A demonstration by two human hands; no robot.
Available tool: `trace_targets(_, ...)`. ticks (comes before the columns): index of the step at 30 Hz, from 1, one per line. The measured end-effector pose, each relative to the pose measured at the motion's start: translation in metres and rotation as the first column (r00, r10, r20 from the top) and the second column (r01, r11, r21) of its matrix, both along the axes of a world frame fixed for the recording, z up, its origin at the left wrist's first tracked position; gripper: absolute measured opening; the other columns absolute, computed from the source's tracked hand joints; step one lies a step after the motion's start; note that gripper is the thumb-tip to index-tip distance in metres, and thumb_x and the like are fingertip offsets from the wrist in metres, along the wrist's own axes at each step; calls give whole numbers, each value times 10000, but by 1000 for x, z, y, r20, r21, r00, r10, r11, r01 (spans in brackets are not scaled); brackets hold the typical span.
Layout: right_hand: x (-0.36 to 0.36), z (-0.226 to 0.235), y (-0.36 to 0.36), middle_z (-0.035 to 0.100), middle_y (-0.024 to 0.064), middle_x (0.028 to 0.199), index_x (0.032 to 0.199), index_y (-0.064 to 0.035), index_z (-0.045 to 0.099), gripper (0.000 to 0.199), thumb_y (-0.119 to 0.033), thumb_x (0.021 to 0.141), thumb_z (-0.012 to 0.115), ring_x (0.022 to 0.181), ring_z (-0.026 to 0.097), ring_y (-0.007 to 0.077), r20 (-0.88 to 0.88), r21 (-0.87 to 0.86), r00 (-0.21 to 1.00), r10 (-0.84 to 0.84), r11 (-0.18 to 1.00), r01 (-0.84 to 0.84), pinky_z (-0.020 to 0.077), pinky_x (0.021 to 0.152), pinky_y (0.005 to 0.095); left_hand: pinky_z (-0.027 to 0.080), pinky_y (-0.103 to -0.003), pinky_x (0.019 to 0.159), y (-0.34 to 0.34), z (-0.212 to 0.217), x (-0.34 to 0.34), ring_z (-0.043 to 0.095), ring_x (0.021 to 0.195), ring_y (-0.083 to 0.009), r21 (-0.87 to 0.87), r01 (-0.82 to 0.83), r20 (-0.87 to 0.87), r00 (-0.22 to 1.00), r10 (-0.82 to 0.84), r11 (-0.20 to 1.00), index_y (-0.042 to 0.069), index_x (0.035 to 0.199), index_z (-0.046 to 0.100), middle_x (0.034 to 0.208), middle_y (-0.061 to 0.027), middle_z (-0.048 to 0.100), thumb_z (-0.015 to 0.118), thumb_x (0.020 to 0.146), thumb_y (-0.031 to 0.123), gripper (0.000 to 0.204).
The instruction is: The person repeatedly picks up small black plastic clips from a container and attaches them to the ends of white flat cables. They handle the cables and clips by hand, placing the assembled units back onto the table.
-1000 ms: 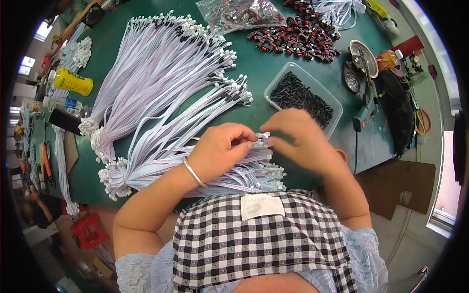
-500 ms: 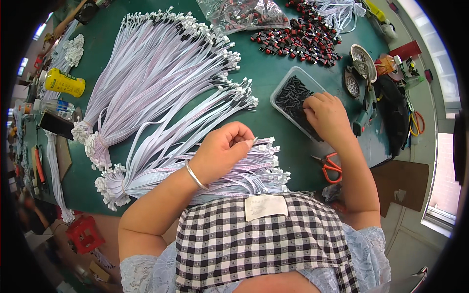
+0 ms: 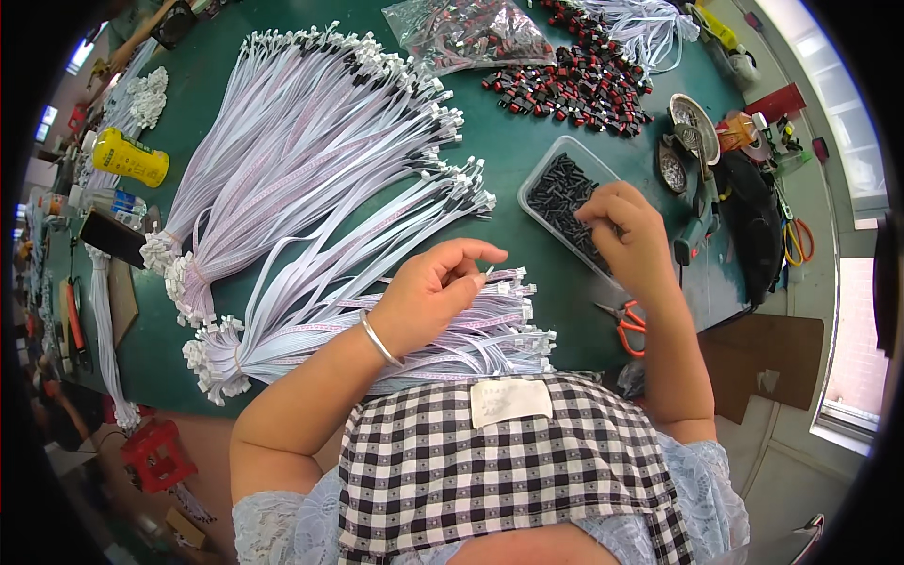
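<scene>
A: Hands first! The left hand [image 3: 424, 297] is over the near white ribbon cables [image 3: 471, 344], forefinger stretched, thumb bunched against the rest. Pinching a cable end?

B: Can't tell; something small and pale shows at the thumb tip. The right hand [image 3: 626, 235] is curled narrow over the clear tub [image 3: 523, 193], above slim black pieces [image 3: 557, 191]. Whether it holds one, I can't tell either.

A: Where's the danger?

B: A loose pinch could drop a piece, I'd say, and a wrist catching the rim could tip the tub. Those cables overlap, so a careless tug might tangle them.

A: And further out?

B: Orange-handled snips [image 3: 633, 327] on the green table [image 3: 565, 301], beside the right forearm. A bigger cable bundle [image 3: 282, 169] fans out left; red-and-black parts [image 3: 574, 89] heap up at the far side, near a plastic bag [image 3: 471, 33].

A: The room?

B: Red stool [image 3: 158, 457] on the floor, left; bright window [image 3: 852, 330], right!
</scene>
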State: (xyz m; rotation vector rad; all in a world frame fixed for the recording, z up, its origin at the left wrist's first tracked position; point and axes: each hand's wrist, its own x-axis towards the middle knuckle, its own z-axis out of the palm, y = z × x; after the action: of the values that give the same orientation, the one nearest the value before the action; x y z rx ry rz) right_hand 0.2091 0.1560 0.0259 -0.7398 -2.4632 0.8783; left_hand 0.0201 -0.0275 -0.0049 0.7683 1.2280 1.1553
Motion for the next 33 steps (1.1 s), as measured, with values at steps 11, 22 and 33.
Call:
trace_targets(11,-24,-11,-55,603,30,879,970,7,637,148,33,830,598,800,599,85,-213,-723,974,-70,683,-109,484,685,218,459,-210,701,-2,-5,4,504,755,-56,69,-56,-41,997,59,996,21,1180,541,891,0,532,551,901,43,280)
trace_targets(22,-26,-22,-57,622,25,850,916,2,614,94,18,825,626,784,620,83,-237,-748,968,-84,651,-127,491,673,209,513,-222,680,-1,-3,1,590,755,-81,-43,-111,-47,993,109,993,-17,1018,610,913,-49,631,609,873,56,162)
trace_targets(33,-29,-25,-56,631,29,840,907,0,625,94,-14,816,642,750,617,81,-191,-702,980,-52,706,-99,490,664,222,511,-220,671,0,-2,0,591,727,-85,-41,-100,29,994,101,994,-3,982,599,877,-38,620,622,871,61,130)
